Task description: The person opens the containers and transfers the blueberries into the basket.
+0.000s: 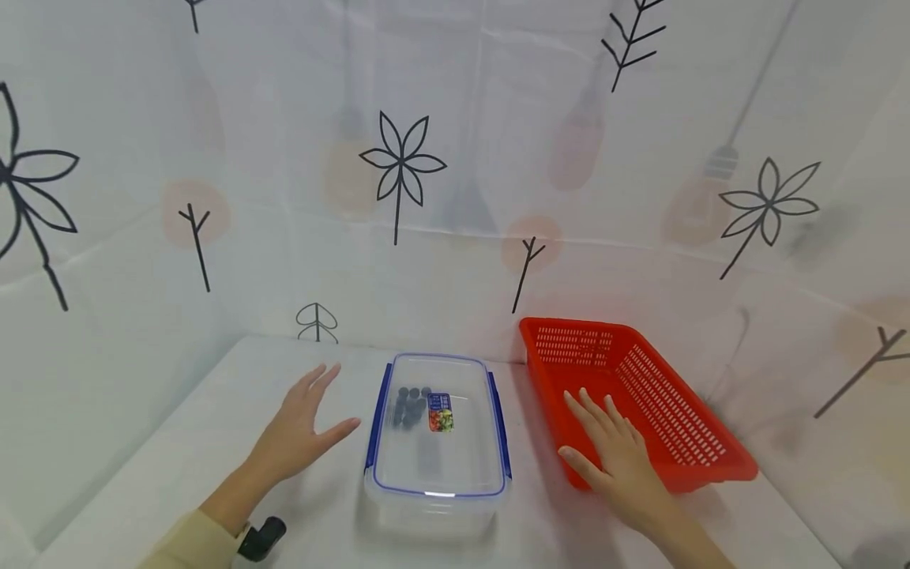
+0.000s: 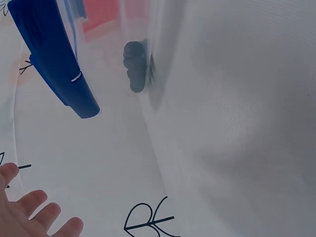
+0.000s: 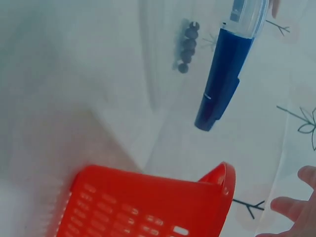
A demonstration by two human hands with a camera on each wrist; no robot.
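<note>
A clear plastic food box (image 1: 469,450) with a blue-edged lid and blue side clips stands on the table between the two hands. Through the lid a cluster of small dark round things (image 1: 408,409) shows inside; a printed label (image 1: 441,412) sits on top. My left hand (image 1: 298,427) hovers left of the box, fingers spread, holding nothing. To the right, my right hand (image 1: 614,458) is held with fingers extended, overlapping the near left side of a red plastic basket (image 1: 678,399) in the head view. Nothing is in its grasp either.
The white table (image 1: 213,411) meets a white cloth backdrop (image 1: 455,269) printed with black plant drawings behind the box. The red basket stands at the right, its perforated walls close to the backdrop. A black wrist device (image 1: 261,539) is on the left wrist.
</note>
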